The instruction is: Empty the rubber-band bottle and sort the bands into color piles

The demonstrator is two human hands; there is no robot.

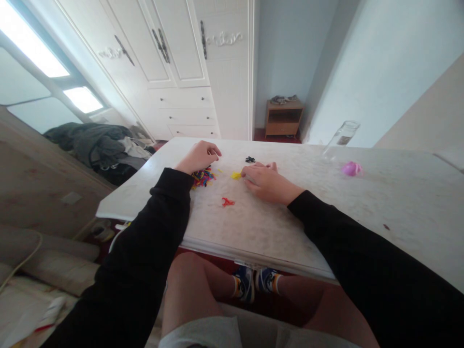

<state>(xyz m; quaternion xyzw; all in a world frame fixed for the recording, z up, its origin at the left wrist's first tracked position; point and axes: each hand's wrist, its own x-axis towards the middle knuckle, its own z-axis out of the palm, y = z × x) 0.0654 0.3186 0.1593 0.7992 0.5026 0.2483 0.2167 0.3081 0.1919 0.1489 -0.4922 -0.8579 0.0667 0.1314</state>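
Observation:
My left hand (202,155) hovers over the far side of a mixed pile of thin coloured bits that look like small rubber bands (203,178). Its fingers are loosely bent and apart, with nothing visible between them. Beside a small yellow heap of rubber bands (236,175), my right hand (266,181) rests low with its fingers curled in. Whatever those fingertips pinch is hidden or too small to make out. A black heap of rubber bands (250,159) lies just beyond the right hand. Nearer to me sits a red heap of rubber bands (228,202).
The white table (268,232) carries a clear glass bottle or jar (342,137) and a pink, shiny object (351,168) at the right. A small dark speck (386,227) lies near my right sleeve. White wardrobes (174,63) stand behind, and clothes (97,145) are heaped at left.

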